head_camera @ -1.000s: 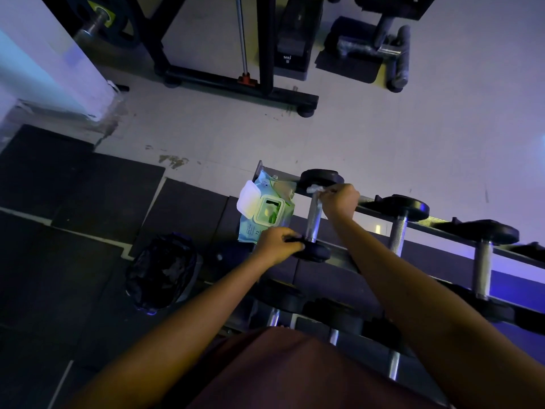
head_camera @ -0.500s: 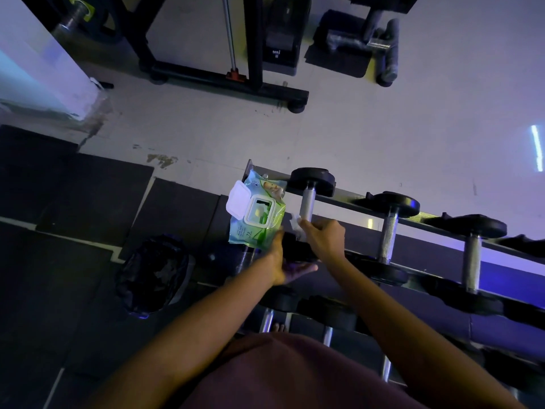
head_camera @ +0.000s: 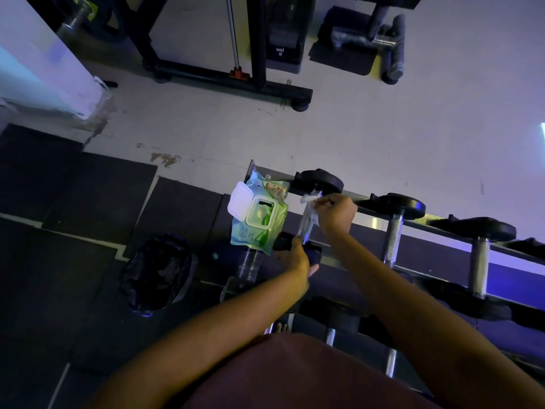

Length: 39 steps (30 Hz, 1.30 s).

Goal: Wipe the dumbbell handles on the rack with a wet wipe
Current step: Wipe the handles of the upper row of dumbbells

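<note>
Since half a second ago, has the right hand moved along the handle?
Yes: right hand slid from the near end up toward the far dumbbell head.

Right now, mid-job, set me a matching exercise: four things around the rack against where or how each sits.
1 wipe pack
2 wet wipe
3 left hand
4 black bag

A on the floor, left of the rack
B lid open, at the rack end
C gripping the dumbbell at its near end
D held by the right hand against the handle

Pairs: 1-B, 2-D, 3-C, 4-A
</note>
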Each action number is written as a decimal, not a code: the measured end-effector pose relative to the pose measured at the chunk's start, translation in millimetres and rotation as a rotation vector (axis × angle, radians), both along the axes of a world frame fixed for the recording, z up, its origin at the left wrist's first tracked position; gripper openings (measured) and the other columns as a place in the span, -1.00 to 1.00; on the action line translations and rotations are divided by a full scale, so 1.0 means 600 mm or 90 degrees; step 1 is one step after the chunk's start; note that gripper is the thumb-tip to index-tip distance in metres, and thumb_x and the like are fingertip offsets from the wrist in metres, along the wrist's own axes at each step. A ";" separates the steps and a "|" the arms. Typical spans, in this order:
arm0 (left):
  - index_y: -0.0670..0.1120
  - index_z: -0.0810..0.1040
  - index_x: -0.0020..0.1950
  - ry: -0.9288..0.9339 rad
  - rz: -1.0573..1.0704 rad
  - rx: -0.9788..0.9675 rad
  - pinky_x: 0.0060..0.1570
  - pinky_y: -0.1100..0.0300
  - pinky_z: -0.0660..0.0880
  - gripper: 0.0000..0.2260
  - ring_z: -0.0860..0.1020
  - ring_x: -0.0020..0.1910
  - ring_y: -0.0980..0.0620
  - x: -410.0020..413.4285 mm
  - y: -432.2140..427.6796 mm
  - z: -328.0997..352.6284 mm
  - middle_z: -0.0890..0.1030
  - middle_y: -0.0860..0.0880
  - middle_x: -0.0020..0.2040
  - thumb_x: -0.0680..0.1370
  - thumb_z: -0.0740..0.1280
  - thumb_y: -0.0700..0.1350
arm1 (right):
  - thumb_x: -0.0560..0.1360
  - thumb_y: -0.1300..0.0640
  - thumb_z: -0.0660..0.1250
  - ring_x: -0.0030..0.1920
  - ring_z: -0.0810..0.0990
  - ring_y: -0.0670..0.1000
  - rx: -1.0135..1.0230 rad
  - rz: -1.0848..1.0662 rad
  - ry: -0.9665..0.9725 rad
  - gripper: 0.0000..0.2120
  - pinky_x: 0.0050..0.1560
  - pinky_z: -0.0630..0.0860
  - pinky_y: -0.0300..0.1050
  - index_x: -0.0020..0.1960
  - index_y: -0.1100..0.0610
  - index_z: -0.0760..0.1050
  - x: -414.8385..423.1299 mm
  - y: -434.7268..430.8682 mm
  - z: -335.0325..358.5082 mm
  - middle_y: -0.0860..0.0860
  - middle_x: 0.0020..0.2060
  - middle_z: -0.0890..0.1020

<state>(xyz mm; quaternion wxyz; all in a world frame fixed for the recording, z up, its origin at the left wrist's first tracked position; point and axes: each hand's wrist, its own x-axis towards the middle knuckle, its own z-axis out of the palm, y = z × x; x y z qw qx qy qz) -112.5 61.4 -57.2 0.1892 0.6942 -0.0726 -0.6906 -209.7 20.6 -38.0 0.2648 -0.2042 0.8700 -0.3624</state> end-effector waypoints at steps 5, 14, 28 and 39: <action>-0.13 0.47 0.22 0.076 -0.072 0.057 -0.53 0.09 0.59 -0.52 0.61 -0.19 -0.13 0.035 -0.021 -0.007 0.60 -0.15 0.03 0.54 0.27 0.23 | 0.42 0.24 0.42 -0.23 0.61 0.07 0.002 0.027 0.037 -0.94 -0.12 0.60 0.00 -0.16 0.21 0.66 0.013 0.011 -0.014 0.15 -0.25 0.68; -0.20 0.51 0.06 0.168 -0.060 0.038 -0.18 -0.12 0.59 -0.62 0.62 -0.24 -0.16 0.043 -0.023 -0.007 0.63 -0.19 -0.16 0.61 0.15 0.11 | 0.35 0.25 0.50 -0.23 0.64 0.03 0.052 0.063 -0.023 -0.97 -0.14 0.59 -0.10 -0.23 0.16 0.68 0.055 0.092 -0.026 0.09 -0.30 0.68; -0.18 0.43 0.20 0.222 0.010 0.057 -0.45 -0.03 0.58 -0.56 0.54 0.02 -0.27 0.058 -0.012 0.005 0.57 -0.19 -0.07 0.58 0.24 0.17 | 0.38 0.32 0.42 -0.27 0.60 0.06 0.020 0.070 0.065 -0.94 -0.25 0.53 -0.19 -0.20 0.23 0.67 0.007 0.004 -0.004 0.15 -0.27 0.68; -0.21 0.46 0.20 0.254 -0.026 0.061 -0.28 -0.04 0.62 -0.54 0.52 0.13 -0.28 0.070 -0.017 0.002 0.57 -0.22 0.03 0.59 0.20 0.17 | 0.39 0.27 0.43 -0.25 0.64 0.07 0.045 0.085 0.060 -0.94 -0.16 0.59 -0.04 -0.21 0.21 0.69 0.030 0.035 -0.007 0.15 -0.32 0.68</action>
